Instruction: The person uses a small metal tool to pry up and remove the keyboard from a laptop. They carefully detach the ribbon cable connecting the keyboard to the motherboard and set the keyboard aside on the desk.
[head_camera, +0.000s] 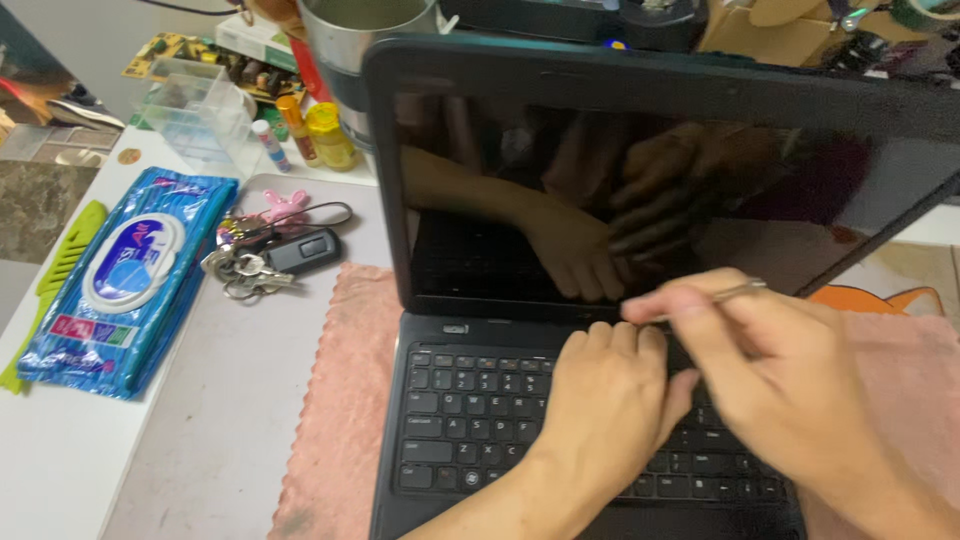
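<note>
The left hand lies palm down on the keyboard of a black laptop, its fingers held close together and bent, the fingertips pressing at the top row of keys just under the hinge; it holds nothing that can be seen. The right hand crosses over from the right and sits partly above the left one, pinched shut around a thin metal tool, which lies nearly level and points left toward the strip between the keys and the screen. What kind of tool it is cannot be told, since it is slightly blurred. The screen is dark and stands open, tilted back, and it mirrors both hands. The laptop rests on a pink cloth with a zigzag edge, spread over the grey-white desk. Just left of the cloth's upper corner lies a bunch of keys with a black car fob and a small pink charm. Further left lies a blue pack of wet wipes, and beside it, at the desk's left edge, a green comb-like thing. Behind the keys stand a clear plastic box, a small white tube, an orange bottle and a yellow jar, with a metal cup just behind the laptop's lid
</note>
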